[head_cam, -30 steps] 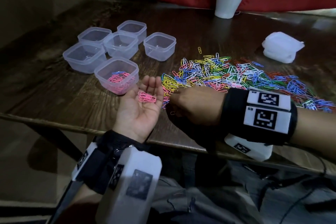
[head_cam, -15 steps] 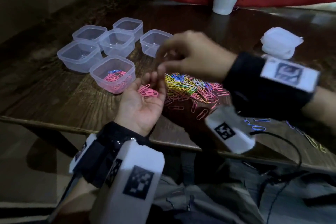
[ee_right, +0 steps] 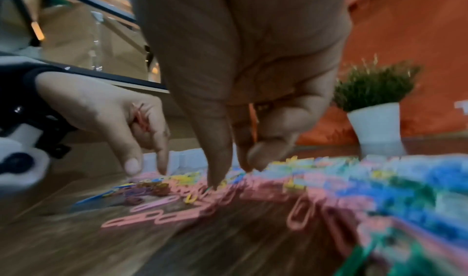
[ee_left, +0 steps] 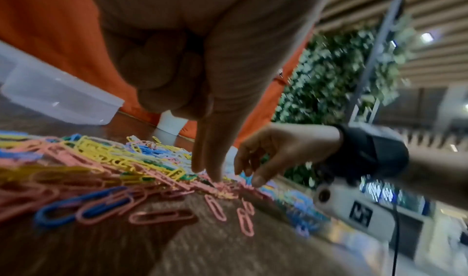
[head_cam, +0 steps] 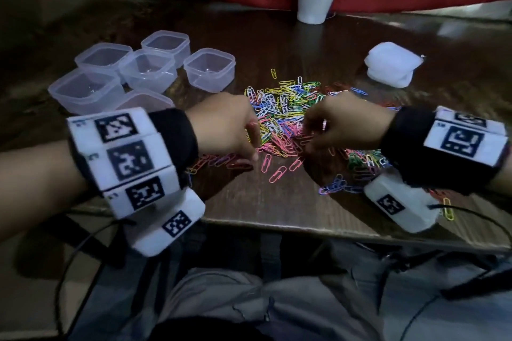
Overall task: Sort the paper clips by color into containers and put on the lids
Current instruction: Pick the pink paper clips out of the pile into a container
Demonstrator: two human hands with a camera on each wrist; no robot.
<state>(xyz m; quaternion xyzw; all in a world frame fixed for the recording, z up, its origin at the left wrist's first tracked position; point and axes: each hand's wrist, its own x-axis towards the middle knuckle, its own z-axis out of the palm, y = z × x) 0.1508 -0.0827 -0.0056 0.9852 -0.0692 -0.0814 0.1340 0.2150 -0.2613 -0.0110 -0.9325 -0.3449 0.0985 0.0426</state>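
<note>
Pink paper clips [head_cam: 278,173] just under both sets of fingers: picking-out step. Left hand [head_cam: 224,124] cupping pink ones, forefinger down; right hand [head_cam: 343,122] poised, nothing pinched. Next: pinch one, carry to containers [head_cam: 149,70].

Containers [head_cam: 149,69] stand left of the paper clips [head_cam: 288,111] on the table [head_cam: 277,202], lids [head_cam: 390,63] right.

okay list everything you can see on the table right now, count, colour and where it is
paper clips: many, mixed colours, heap at table centre, pink ones nearest the front edge
containers: six, clear, open, clustered far left
lids: white stack, count unclear, far right
plant pot: one, white, back centre
table: one, dark wood
left hand: fingers curled round pink clips, fingertips on the heap
right hand: fingertips down on the heap, grip unclear
</note>
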